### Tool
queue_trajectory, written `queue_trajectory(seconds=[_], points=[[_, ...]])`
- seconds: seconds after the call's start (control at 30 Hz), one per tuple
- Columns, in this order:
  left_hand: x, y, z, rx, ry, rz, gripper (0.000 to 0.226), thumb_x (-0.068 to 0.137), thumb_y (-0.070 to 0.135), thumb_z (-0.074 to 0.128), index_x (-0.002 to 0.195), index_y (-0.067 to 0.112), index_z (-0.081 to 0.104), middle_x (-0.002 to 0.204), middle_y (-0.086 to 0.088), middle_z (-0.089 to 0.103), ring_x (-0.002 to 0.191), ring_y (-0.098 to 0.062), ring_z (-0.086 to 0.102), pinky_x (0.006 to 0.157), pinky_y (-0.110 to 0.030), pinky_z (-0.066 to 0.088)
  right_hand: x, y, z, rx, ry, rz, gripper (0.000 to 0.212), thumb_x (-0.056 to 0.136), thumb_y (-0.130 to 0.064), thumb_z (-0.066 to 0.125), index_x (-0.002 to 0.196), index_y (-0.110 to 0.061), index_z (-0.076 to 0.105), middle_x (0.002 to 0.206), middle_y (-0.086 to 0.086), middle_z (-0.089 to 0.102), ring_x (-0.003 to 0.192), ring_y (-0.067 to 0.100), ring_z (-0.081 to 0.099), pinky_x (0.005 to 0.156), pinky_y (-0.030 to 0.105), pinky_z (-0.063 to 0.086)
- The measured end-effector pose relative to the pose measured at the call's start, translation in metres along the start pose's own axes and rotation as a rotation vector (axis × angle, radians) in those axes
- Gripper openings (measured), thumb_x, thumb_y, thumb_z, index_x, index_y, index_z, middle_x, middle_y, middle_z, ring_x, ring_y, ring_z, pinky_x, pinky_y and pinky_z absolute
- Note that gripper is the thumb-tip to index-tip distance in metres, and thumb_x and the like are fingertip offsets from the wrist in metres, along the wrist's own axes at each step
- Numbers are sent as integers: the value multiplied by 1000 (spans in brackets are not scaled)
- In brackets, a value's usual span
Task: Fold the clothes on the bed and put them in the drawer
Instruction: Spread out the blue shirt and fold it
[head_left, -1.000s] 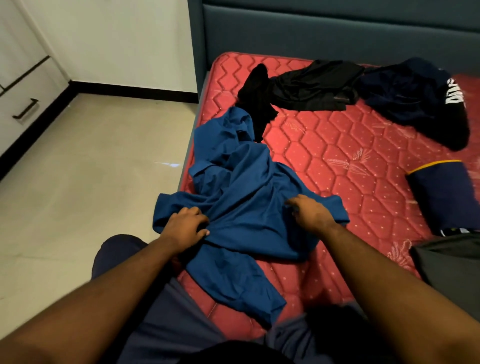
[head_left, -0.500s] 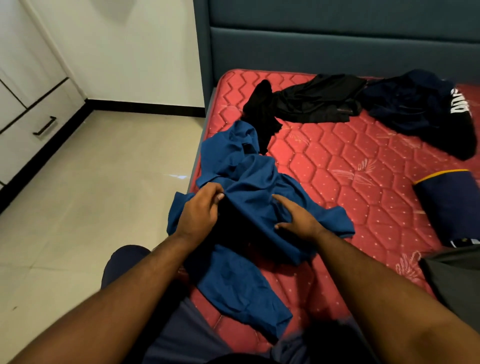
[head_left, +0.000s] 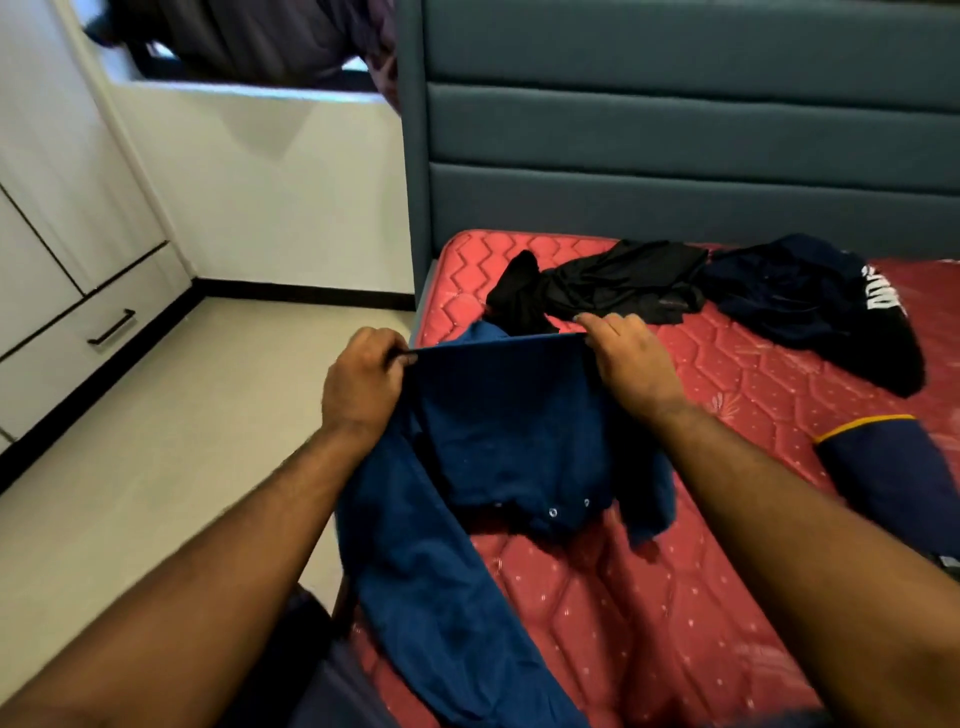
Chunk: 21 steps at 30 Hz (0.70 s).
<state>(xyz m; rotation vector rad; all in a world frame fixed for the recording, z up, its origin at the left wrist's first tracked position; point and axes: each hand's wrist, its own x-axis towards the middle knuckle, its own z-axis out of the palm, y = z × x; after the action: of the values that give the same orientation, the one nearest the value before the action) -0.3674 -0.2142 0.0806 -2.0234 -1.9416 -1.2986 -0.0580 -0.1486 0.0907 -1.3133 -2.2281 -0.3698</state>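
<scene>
A blue shirt (head_left: 498, 441) hangs lifted over the near left part of the red mattress (head_left: 727, 374), its top edge stretched flat between my hands. My left hand (head_left: 361, 382) pinches the left end of that edge. My right hand (head_left: 631, 356) pinches the right end. The shirt's lower part drapes down onto the mattress and over my lap. A black garment (head_left: 602, 288) lies crumpled further back on the bed. Beside it on the right lies a dark navy garment with white lettering (head_left: 810, 306). A white drawer with a black handle (head_left: 111, 326) is on the left.
A folded navy piece with a yellow edge (head_left: 893, 478) lies at the bed's right side. The teal headboard (head_left: 675, 156) stands behind the mattress. Pale floor (head_left: 156, 441) runs between the bed and the white cabinets on the left wall.
Both hands have taken the blue shirt by an edge and raised it off the mattress, pulling it taut. The view has tilted upward.
</scene>
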Motion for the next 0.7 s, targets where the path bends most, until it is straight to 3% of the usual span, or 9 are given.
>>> queue_trajectory(seconds=[0.07,0.17,0.27,0.33,0.4,0.47,0.6,0.7], points=[[28,17,-10,114,44,-63,10,87,25,64,89,15,63,90,-10,64,84,-34,60,67,-41,48,21,17,-22,-137,12,-80,30,87,-33,43,91,-16,67,80,8,64,80,34,61,70,41,48],[60,25,-19,213,126,-77,16,86,28,63,85,12,63,79,-19,64,81,-39,59,68,-43,47,37,22,-52,149,-17,78,28,91,-36,52,76,-13,57,72,5,60,72,27,57,66,35,40],[88,42,-24,-201,163,-315,17,91,24,61,87,8,58,84,-13,64,82,-33,57,68,-33,39,56,19,-84,419,-18,145,29,85,-33,71,75,-17,49,64,-2,50,61,13,45,62,30,36],[106,55,-29,-396,200,-427,14,92,20,60,91,7,57,89,-8,60,89,-31,57,71,-29,35,67,17,-105,267,-210,37,26,81,-35,74,80,-17,57,73,1,59,69,16,52,66,32,39],[119,64,-38,-436,223,-412,9,92,17,60,90,9,56,89,-6,59,90,-32,57,72,-28,36,79,23,-120,-42,-406,32,21,86,-34,67,98,-17,65,101,5,67,96,25,61,77,34,44],[130,69,-57,-372,235,-249,11,91,20,62,89,11,57,89,-8,62,84,-30,56,71,-31,40,85,32,-136,-131,-356,202,16,90,-27,57,102,-19,63,113,9,65,107,33,59,82,38,46],[148,64,-99,115,139,357,27,81,35,75,83,12,60,83,-7,61,75,-30,59,58,-39,47,90,41,-174,-52,-51,538,23,86,-13,49,102,-20,65,112,16,65,101,39,62,82,41,51],[164,64,-126,290,80,515,30,80,36,75,77,9,62,82,-9,58,75,-33,62,54,-41,46,96,38,-199,186,110,642,21,85,-12,49,95,-22,65,96,13,69,79,34,67,75,40,56]])
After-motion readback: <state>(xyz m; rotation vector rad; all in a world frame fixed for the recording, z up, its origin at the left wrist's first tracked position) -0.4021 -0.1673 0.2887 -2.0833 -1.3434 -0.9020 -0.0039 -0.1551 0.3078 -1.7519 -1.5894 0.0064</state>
